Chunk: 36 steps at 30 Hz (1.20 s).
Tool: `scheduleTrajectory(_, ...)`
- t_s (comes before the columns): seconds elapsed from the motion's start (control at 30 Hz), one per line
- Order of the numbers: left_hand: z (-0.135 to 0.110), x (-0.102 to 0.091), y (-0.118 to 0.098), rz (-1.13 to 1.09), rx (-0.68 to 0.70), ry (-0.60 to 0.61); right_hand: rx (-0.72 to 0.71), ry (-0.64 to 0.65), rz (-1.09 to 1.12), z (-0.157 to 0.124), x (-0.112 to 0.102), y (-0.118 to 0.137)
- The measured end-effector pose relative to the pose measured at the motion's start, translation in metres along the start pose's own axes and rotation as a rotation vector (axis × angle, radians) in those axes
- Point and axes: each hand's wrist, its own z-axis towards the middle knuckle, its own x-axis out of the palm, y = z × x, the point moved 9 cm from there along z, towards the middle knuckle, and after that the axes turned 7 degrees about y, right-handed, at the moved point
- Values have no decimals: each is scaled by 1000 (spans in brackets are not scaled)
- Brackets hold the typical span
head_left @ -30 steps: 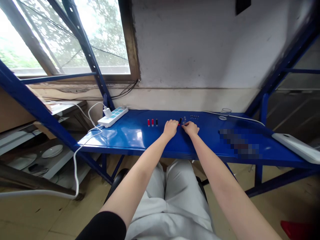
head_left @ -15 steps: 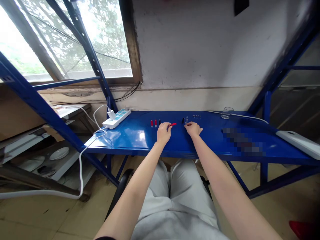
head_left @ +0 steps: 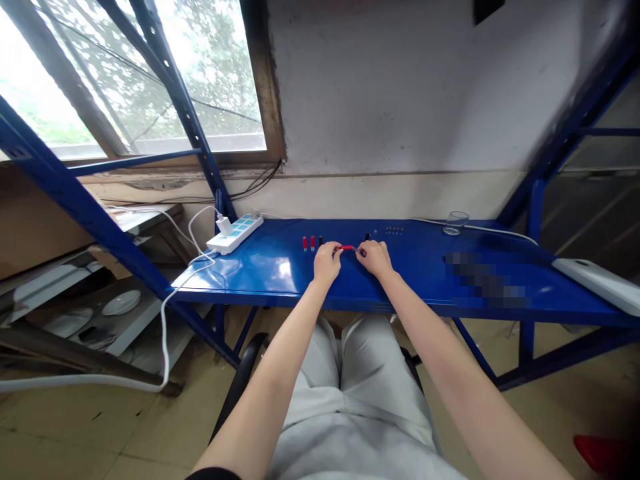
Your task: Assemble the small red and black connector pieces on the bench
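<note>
Blue glossy desk [head_left: 240, 280] spans most of my feed. White slab [head_left: 597, 283] lies at its right edge; pixelated dark patch [head_left: 483, 277], can't ID, sits left of that, nearer the front edge. White power strip [head_left: 236, 235] is by the back-left corner. Both hands are over mid-desk, close tog.: L hand [head_left: 327, 263] pinches the left end of a red stick [head_left: 347, 247], btwn front & back edges; R hand [head_left: 377, 259] has fingertips drawn in by the stick's right end, I can't tell on what, too small. Clear glass [head_left: 455, 225] is near the back edge, toward the back-right corner. Two red pcs [head_left: 313, 242] w/ clear ends & a black pc [head_left: 321, 240] line up just left of L hand. Rear black pc [head_left: 368, 236] shows behind R hand, tiny clear bit [head_left: 375, 231] beside it, nearer the back edge. Smallest I get: row of tiny bits [head_left: 395, 231] right of that, near the back edge.
</note>
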Motion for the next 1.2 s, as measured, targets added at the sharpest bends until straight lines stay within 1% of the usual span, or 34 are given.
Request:
scheduleTrajectory(0.23, 0, -2, 2, -8, -29, -3, 5, 10, 8, 0, 1, 1)
scheduleTrajectory(0.43, 0, -1, -4, 11, 15, 6, -13, 19, -23, -2, 0, 4)
scheduleTrajectory(0.67, -4, 11, -21, 46, 122, 141, -13, 1, -6, -1, 2, 4)
scheduleTrajectory(0.9, -6, 26, -27, 157, 183, 276, 7, 0, 19, 1, 4, -1)
scheduleTrajectory(0.93, -6, 25, -26, 157, 174, 274, -1, 1, 19, 1, 4, 0)
scheduleTrajectory(1.1, -3, 16, -18, 119, 98, 187, -59, 8, 9, 0, 2, 9)
scheduleTrajectory(1.2, -2, 13, -15, 91, 78, 163, -88, 6, 1, 0, 1, 14)
